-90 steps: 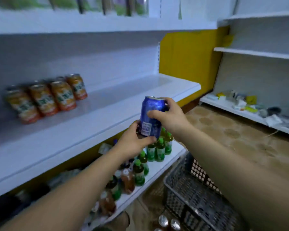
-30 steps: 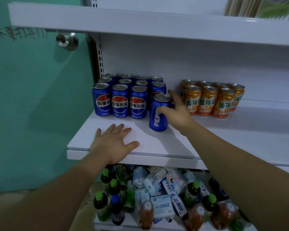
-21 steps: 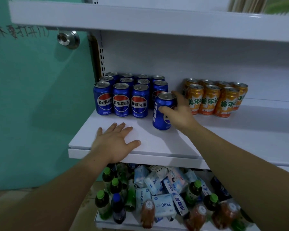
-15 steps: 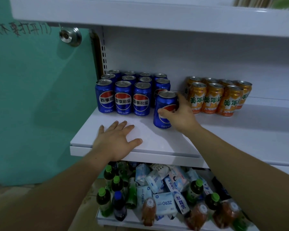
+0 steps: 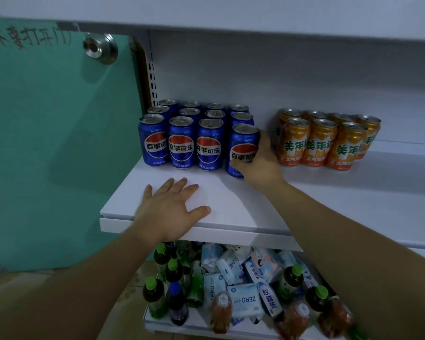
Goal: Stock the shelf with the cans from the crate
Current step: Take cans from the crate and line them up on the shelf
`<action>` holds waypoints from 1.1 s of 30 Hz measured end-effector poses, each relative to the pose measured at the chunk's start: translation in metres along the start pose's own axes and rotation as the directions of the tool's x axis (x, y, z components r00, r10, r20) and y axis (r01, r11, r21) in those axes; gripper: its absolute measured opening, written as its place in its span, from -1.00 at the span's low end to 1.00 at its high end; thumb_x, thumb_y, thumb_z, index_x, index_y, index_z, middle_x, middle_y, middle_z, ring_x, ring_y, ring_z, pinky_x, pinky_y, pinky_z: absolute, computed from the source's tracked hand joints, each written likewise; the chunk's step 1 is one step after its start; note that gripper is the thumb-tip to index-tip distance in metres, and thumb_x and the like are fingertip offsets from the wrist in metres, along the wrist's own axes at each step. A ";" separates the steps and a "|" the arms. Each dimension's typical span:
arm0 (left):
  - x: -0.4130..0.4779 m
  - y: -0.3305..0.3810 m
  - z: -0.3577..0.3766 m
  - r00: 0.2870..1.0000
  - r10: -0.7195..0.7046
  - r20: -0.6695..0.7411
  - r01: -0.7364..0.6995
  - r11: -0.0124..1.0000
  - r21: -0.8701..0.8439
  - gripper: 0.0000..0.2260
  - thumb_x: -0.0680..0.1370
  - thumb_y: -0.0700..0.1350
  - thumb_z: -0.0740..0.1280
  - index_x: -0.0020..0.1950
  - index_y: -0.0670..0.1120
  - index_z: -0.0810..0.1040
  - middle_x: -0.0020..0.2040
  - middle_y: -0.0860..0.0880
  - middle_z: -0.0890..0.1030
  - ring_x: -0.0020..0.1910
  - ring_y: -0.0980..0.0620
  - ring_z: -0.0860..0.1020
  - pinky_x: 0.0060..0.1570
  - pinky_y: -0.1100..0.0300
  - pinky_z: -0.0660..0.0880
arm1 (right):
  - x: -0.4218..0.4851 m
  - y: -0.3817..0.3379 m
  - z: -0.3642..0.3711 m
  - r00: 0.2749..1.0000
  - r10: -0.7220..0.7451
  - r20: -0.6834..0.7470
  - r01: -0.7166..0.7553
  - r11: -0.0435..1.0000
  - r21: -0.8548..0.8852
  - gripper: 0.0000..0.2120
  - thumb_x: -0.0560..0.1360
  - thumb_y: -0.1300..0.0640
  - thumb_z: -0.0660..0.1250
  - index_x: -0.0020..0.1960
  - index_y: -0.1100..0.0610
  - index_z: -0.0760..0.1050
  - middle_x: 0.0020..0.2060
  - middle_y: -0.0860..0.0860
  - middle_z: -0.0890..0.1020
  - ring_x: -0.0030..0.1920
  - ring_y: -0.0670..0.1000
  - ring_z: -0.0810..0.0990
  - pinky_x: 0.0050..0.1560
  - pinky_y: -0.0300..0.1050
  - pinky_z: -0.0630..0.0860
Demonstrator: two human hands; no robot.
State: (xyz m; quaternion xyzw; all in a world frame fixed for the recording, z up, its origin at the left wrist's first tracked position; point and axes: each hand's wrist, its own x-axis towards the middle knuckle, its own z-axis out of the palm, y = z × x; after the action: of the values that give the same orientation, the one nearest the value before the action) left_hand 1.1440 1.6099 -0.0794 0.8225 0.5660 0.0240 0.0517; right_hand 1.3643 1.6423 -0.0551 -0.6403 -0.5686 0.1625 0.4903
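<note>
Our right hand (image 5: 258, 165) wraps the blue can (image 5: 243, 148) from its right side, thumb across the label and fingers curled behind it. The can stands upright on the shelf (image 5: 329, 192). It sits at the right end of the front row of the blue cans (image 5: 182, 143), toward the shelf's left end and well back from the front edge. Our left hand (image 5: 172, 207) lies flat, fingers spread, palm down just inside the front edge, holding nothing and bracing us.

The step in hand, as we judge it, is seating this can in line. Its base looks a touch nearer the front edge than its neighbours', with a thin gap to the can on its left. We should therefore slide it back and left along the shelf rather than lift it, until the fronts match. The label faces out, and we should leave it so. The orange cans (image 5: 319, 146) stand just beside our knuckles on the right, so we should open the fingers only a little and draw the hand straight toward the front edge, not sideways. We let go only once the base is flat and the can does not rock
</note>
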 end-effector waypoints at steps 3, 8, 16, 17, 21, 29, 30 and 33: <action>0.000 -0.001 0.002 1.000 -0.001 -0.005 0.001 1.000 0.003 -0.36 0.52 0.40 -0.05 0.55 0.20 -0.01 0.58 0.14 -0.05 0.55 0.10 -0.10 0.49 -0.16 -0.16 | 0.002 0.003 0.006 1.000 -0.018 -0.015 0.017 1.000 -0.022 -0.22 0.40 0.12 0.51 0.48 0.03 0.15 0.37 0.00 0.43 0.33 0.04 0.44 0.24 -0.06 0.43; 0.000 -0.001 0.002 1.000 -0.002 0.004 0.002 1.000 0.011 -0.35 0.50 0.41 -0.07 0.55 0.21 -0.03 0.58 0.15 -0.06 0.55 0.10 -0.11 0.49 -0.16 -0.17 | 0.006 0.009 0.016 0.999 0.007 -0.041 -0.009 0.999 -0.036 -0.21 0.45 0.07 0.46 0.53 0.03 0.08 0.39 0.01 0.41 0.34 0.06 0.43 0.24 -0.08 0.39; -0.001 -0.001 -0.001 1.000 -0.007 0.012 0.006 1.000 0.003 -0.36 0.52 0.39 -0.04 0.55 0.20 -0.01 0.58 0.15 -0.05 0.55 0.10 -0.10 0.49 -0.15 -0.16 | -0.005 0.006 0.005 0.991 0.123 0.044 -0.120 0.990 -0.078 -0.28 0.47 -0.02 0.44 0.49 0.12 0.17 0.39 0.07 0.41 0.36 0.12 0.41 0.20 -0.14 0.36; -0.001 -0.001 -0.001 1.000 -0.009 0.020 0.009 1.000 0.001 -0.36 0.52 0.39 -0.04 0.55 0.20 -0.01 0.58 0.15 -0.05 0.55 0.10 -0.10 0.49 -0.15 -0.16 | -0.009 0.006 -0.005 0.986 0.149 0.076 -0.136 0.980 -0.147 -0.23 0.47 -0.08 0.42 0.52 0.13 0.12 0.43 0.10 0.36 0.38 0.14 0.38 0.24 -0.11 0.36; -0.001 -0.001 -0.004 0.998 -0.010 0.054 0.009 1.000 0.009 -0.36 0.52 0.39 -0.07 0.56 0.19 -0.04 0.58 0.13 -0.08 0.56 0.07 -0.10 0.49 -0.17 -0.13 | -0.036 0.008 -0.071 0.978 0.168 0.123 -0.100 0.898 -0.429 -0.25 0.47 -0.22 0.34 0.52 0.09 0.20 0.42 0.10 0.38 0.37 0.15 0.39 0.31 -0.04 0.37; 0.003 0.068 -0.012 0.995 0.025 0.095 -0.009 0.987 -0.161 -0.34 0.53 0.29 0.19 0.54 0.02 0.16 0.56 -0.02 0.15 0.50 -0.07 0.19 0.46 -0.12 0.10 | -0.128 0.030 -0.238 0.907 0.418 -0.048 -0.356 0.700 -0.620 -0.24 0.51 -0.29 0.24 0.54 0.09 0.14 0.42 0.13 0.38 0.30 0.17 0.45 0.15 -0.05 0.43; 0.001 0.094 -0.010 0.990 0.107 0.093 -0.087 0.976 -0.198 -0.35 0.53 0.27 0.23 0.53 0.00 0.20 0.55 -0.03 0.21 0.48 -0.07 0.24 0.45 -0.09 0.16 | -0.143 0.034 -0.257 0.892 0.444 -0.082 -0.396 0.682 -0.615 -0.24 0.51 -0.29 0.24 0.54 0.10 0.14 0.39 0.15 0.41 0.26 0.17 0.48 0.06 -0.08 0.42; -0.018 0.183 -0.004 0.935 0.350 0.051 -0.324 0.905 -0.276 -0.40 0.52 0.19 0.31 0.48 -0.05 0.30 0.49 -0.04 0.32 0.42 -0.03 0.35 0.39 0.05 0.28 | -0.192 0.047 -0.303 0.849 0.494 -0.190 -0.499 0.628 -0.596 -0.24 0.50 -0.30 0.25 0.53 0.10 0.15 0.34 0.15 0.47 0.20 0.17 0.52 -0.03 -0.10 0.39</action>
State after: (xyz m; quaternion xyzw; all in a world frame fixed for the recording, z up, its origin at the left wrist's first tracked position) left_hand 1.3070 1.5284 -0.0548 0.8937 0.4038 0.0668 0.1836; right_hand 1.5655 1.3438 -0.0184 -0.8975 -0.3887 0.0902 0.1876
